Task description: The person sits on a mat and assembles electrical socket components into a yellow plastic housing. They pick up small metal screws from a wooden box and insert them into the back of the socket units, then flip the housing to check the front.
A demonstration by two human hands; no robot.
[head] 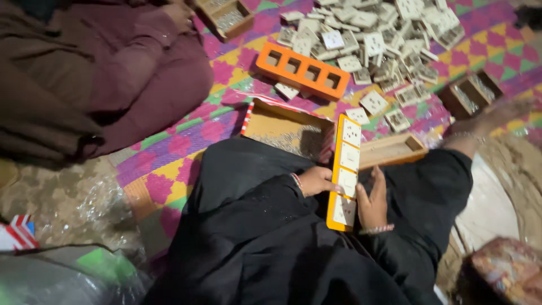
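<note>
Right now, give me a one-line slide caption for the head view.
Seated on a patterned mat, left hand and right hand steady an orange holder with four white socket plates beside a loose pile.

A woven floor mat [169, 164] in pink, purple, yellow and green carries 1 empty orange 4-slot tray [303, 72], a heap of white switch plates [378, 39], 1 open cardboard box [288, 133], 2 small wooden boxes [228, 17] and crumpled clear plastic [96, 203].

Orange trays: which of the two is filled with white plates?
The orange tray on the lap, between the left hand and right hand, holds four. The orange tray on the mat has empty slots.
</note>
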